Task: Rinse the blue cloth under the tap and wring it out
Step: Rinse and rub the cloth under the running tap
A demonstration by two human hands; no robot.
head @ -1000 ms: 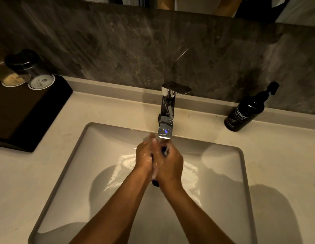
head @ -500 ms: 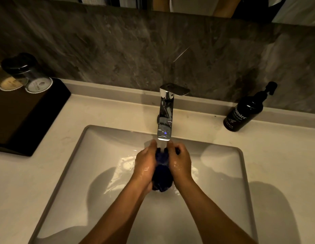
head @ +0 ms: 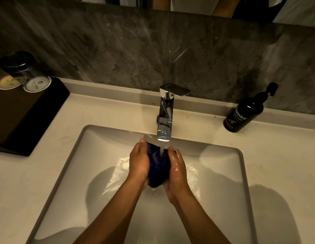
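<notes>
The blue cloth (head: 157, 166) is bunched into a dark wet wad between my two palms, over the middle of the white sink (head: 222, 173). My left hand (head: 138, 162) presses its left side and my right hand (head: 177, 170) presses its right side, both wet and shiny. The chrome tap (head: 164, 118) stands just behind them, and a stream of water falls from its spout onto the top of the cloth. The lower end of the cloth pokes out below my palms.
A black pump bottle of hand wash (head: 244, 113) stands on the pale counter (head: 283, 150) at the right. A dark tray (head: 24, 117) at the left carries two upturned glasses (head: 25, 73). A grey stone backsplash runs behind the tap.
My hands were pressed tightly together, almost hiding the cloth. They have spread apart a little, and more of the blue cloth shows between them under the running water.
</notes>
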